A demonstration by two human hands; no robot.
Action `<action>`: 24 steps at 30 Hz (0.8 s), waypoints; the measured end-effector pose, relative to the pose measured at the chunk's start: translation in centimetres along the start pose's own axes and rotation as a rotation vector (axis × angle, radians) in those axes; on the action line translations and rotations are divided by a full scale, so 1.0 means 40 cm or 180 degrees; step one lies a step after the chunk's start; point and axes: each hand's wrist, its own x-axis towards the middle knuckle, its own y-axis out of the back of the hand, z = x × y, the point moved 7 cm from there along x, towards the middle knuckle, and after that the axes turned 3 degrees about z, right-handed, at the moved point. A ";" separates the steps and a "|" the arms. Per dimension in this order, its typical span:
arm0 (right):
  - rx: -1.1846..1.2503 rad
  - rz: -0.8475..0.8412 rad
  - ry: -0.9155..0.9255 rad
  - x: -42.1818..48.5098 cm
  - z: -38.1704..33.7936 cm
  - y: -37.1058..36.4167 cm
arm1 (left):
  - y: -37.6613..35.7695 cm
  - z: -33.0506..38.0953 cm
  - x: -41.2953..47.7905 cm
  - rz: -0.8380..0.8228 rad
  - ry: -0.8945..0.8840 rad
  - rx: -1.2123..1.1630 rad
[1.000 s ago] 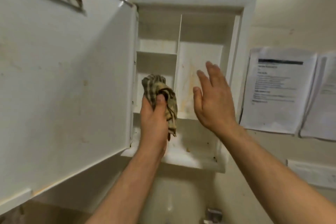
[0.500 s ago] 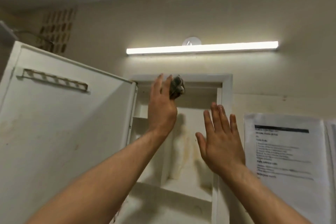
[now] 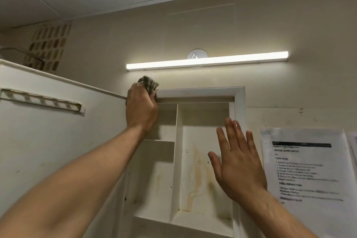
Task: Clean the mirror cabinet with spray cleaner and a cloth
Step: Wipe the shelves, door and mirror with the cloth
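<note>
- From the head view we look up into the mirror cabinet, with its door swung open to the left.
- An upright divider splits the inside into a narrower left compartment, crossed by a shelf, and a taller right one.
- We see yellowish streaks and a few dark specks on the back walls of both compartments.
- The left hand has its grip closed round a bunched cloth, fingers curled on it.
- It presses the cloth at the top left corner of the cabinet frame, where the door's upper edge meets it.
- The cloth pokes out above the knuckles, blurred.
- The right hand has an open grip, fingers straight and slightly spread, and holds nothing.
- It is raised before the right compartment; we cannot tell whether it touches the cabinet.
- A lit light bar sits on the wall above, and a printed sheet hangs to the right.
</note>
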 end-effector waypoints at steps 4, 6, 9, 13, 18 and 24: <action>0.0020 -0.0115 -0.0078 0.001 0.004 -0.007 | -0.073 0.137 -0.085 -0.0804 -0.1366 -0.0062; 0.0055 -0.0139 -0.0075 0.000 0.005 -0.009 | -0.054 0.094 -0.027 -0.0591 -0.0985 -0.0092; 0.0065 -0.0171 -0.0095 -0.003 0.010 -0.015 | -0.015 0.011 -0.003 -0.0092 0.0440 -0.0166; 0.0074 -0.0079 -0.0127 -0.002 0.006 -0.009 | -0.067 0.090 -0.095 -0.0645 -0.0820 -0.0168; 0.0203 -0.0084 -0.0155 -0.002 0.007 -0.009 | -0.045 0.018 -0.027 -0.0029 0.1015 -0.0344; 0.0376 0.0062 -0.0141 -0.005 0.018 -0.013 | -0.087 0.087 -0.050 -0.0356 -0.0221 0.0070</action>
